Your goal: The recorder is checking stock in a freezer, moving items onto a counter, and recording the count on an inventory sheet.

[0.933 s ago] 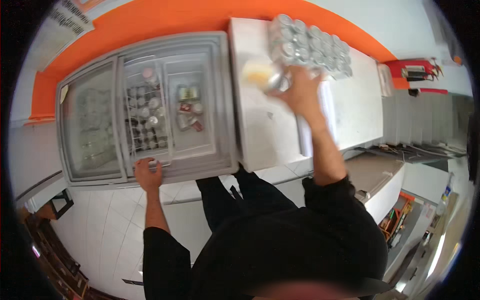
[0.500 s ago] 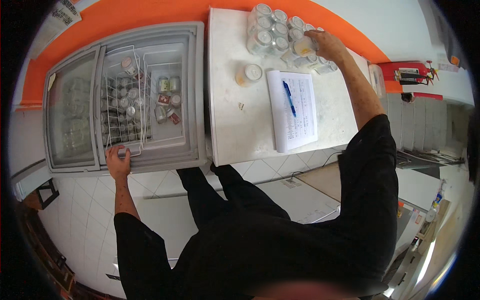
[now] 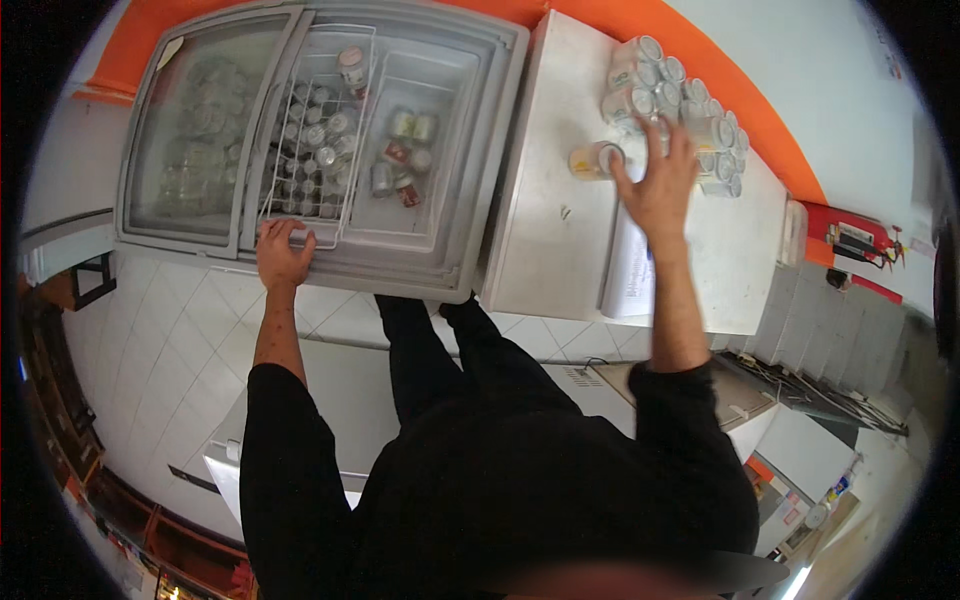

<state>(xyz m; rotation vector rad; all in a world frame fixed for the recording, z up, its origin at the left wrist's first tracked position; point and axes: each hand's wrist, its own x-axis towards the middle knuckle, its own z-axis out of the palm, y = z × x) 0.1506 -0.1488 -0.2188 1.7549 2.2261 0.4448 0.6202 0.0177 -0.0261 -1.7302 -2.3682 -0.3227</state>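
My left hand (image 3: 285, 252) is at the front of the chest freezer, its fingers curled over the front rim of the white wire basket (image 3: 347, 205). Above the white tabletop, my right hand (image 3: 660, 190) is spread and holds nothing, slightly blurred. Its thumb is close to a single clear jar (image 3: 597, 161) with a silver lid and yellow-orange contents; I cannot tell whether they touch. Beyond the fingers stands a cluster of similar lidded jars (image 3: 630, 100). A stack of written sheets (image 3: 630, 270) lies partly under the right hand and forearm, which hide most of the pen.
The grey freezer (image 3: 485, 150) has its right half uncovered, with several cans and jars (image 3: 405, 150) inside. Sliding glass (image 3: 205, 130) covers its left half. The white table (image 3: 545, 250) adjoins it. A red fire extinguisher (image 3: 850, 235) is at the far right.
My right hand has let go of a jar in the cluster and moved left and nearer, toward the single jar. My left hand stays at the basket rim. The view has shifted.
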